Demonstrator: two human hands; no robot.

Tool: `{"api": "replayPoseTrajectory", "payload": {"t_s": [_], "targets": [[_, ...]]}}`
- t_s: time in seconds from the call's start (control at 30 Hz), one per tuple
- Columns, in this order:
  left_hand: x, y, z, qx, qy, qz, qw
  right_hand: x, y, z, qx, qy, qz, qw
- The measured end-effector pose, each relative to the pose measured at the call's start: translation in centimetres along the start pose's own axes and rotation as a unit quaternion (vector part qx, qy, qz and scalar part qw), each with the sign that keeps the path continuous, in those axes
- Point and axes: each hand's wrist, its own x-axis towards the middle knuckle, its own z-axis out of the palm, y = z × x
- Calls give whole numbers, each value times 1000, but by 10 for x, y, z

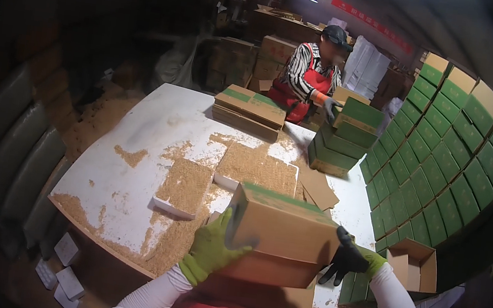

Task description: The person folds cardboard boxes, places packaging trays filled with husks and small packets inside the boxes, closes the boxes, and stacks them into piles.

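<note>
A brown cardboard box (pixel 287 233) with a green printed top is held up in front of me, over the near edge of the table. My left hand (pixel 213 249), in a yellow-green glove, grips its left end, thumb across the side facing me. At the right end is my right hand (pixel 349 257), in a dark-palmed glove with a green cuff, its fingers against the corner. Another cardboard box (pixel 273 297) shows partly beneath, closest to my red apron. Past the held box lie two shallow white trays, a smaller one (pixel 182 188) and a larger one (pixel 258 167), filled with tan sawdust-like grains.
The white tabletop (pixel 106 177) has grains scattered over it. Flattened cartons (pixel 248 114) and a stack of green boxes (pixel 334 150) stand at its far side, near a co-worker (pixel 309 75). A wall of green boxes (pixel 438 167) rises to the right, above an open carton (pixel 412 267).
</note>
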Motion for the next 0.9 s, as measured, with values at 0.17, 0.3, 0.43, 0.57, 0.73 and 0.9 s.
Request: {"api": "replayPoseTrajectory", "payload": {"t_s": [0.17,0.3,0.43,0.57,0.73,0.9], "targets": [[-16,-17,-6,-2,1,156,988,32,62,29,261,8,-235,936],[-22,-22,-29,-611,-65,-304,728,69,123,71,-14,258,-423,868],[-31,-34,-16,-301,-290,-344,841,91,194,81,-421,237,-201,852],[-52,-10,3,62,-234,-215,946,95,157,-28,-392,269,-321,819],[-68,-16,3,119,-152,-118,974,112,-71,22,-409,318,-440,734],[-57,-11,-6,-20,-267,-187,945,285,-189,86,-541,40,-405,736]]}}
